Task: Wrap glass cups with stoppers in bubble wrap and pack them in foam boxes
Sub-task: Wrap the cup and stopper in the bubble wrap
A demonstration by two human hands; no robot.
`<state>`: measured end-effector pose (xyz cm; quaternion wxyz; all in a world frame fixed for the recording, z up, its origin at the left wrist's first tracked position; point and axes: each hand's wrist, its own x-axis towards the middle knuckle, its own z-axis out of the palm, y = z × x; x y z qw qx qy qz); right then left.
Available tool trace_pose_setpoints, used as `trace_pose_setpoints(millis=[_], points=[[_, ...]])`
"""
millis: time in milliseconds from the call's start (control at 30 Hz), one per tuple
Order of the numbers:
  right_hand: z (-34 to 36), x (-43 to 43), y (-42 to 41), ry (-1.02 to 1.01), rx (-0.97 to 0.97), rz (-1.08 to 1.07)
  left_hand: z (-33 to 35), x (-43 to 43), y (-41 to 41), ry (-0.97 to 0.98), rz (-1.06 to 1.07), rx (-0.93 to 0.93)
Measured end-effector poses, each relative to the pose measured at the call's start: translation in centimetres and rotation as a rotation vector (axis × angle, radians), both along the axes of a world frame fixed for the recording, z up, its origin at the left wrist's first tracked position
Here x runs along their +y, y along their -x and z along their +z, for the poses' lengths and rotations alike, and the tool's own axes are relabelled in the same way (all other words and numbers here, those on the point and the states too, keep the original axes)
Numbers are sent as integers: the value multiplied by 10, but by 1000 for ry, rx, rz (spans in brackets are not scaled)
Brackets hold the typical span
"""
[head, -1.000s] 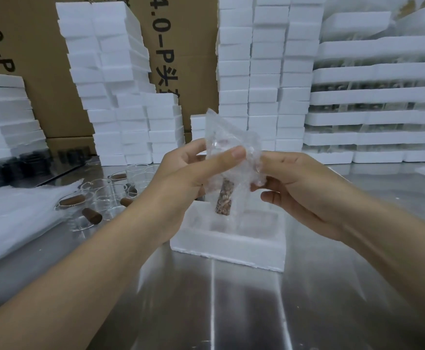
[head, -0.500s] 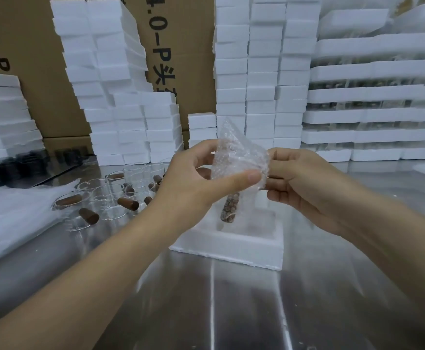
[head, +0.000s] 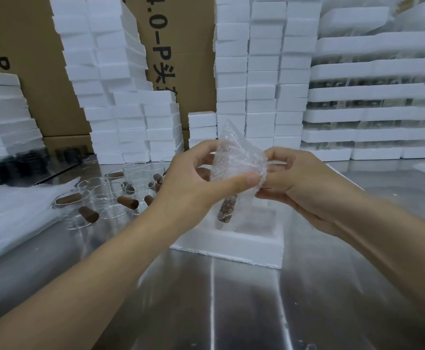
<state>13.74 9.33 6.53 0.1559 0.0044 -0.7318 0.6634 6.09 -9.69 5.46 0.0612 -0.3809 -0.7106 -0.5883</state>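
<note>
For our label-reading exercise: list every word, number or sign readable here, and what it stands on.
".0-P头": sideways on the middle cardboard box; start cropped, rest hidden behind foam boxes.
"0-P": sideways on the left cardboard box; start cropped.
No other text visible.

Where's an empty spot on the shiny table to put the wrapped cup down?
Best: the bare steel table in front of the open foam box, between the forearms. Also right of the box, before the stacked foam trays. The left is crowded: glass cups with stoppers, then a pile of wrap sheets. The wrapped cup is held above the box.
</note>
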Motion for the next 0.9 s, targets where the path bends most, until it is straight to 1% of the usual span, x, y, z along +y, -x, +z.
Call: trace_pose_setpoints(millis=[100, 267, 400, 500, 600, 667, 700, 767, 800, 833, 900], points=[[2, 0, -1, 45, -10, -53, 0, 1, -2, -13, -17, 8], [1, 5, 1, -123, -89, -59, -3, 2, -4, -25, -23, 9], [8, 9, -2, -46, -148, 156, -2, 3, -3, -83, -2, -24], [13, 15, -5, -83, -133, 279, 0, 3, -3, -113, 6, -83], [13, 13, -6, 12, -89, 329, 1, 2, -4, -145, -7, -143], [11, 9, -5, 61, -39, 285, 0, 3, -4, -203, -19, -207], [9, 8, -3, 19, -4, 213, 0, 4, -3, -246, -24, -253], [4, 5, 1, -224, 59, -17, 0, 4, 1, -334, -54, -359], [2, 3, 2, -347, 77, -87, 0, 3, 2, -370, -81, -407], [-1, 2, 3, -422, 76, -88, 0, 2, 3, -396, -108, -445], [-8, -1, 3, -457, 39, 15, 1, 0, 5, -409, -146, -499]])
